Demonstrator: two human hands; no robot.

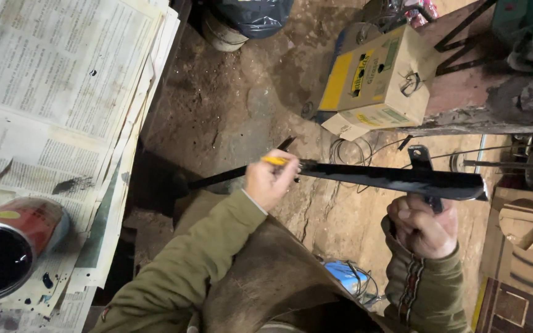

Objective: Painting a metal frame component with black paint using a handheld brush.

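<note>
Closest to me, my right hand (425, 229) has its fingers wrapped around the black metal bar's (396, 179) bracket. My left hand (271, 179) pinches a yellow-handled brush (274, 160) against the bar, above the dirt floor (235, 105).

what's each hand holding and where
Left hand holds a yellow-handled brush by its handle. Right hand grips the black metal bar by a bracket underneath.

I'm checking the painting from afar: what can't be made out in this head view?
- Brush: bristles hidden behind the left hand; only the yellow handle shows.
- Black metal bar: its underside faces away.
- Right hand: what it grips is covered by the fingers.
- Paint can: cut off by the left edge.
</note>
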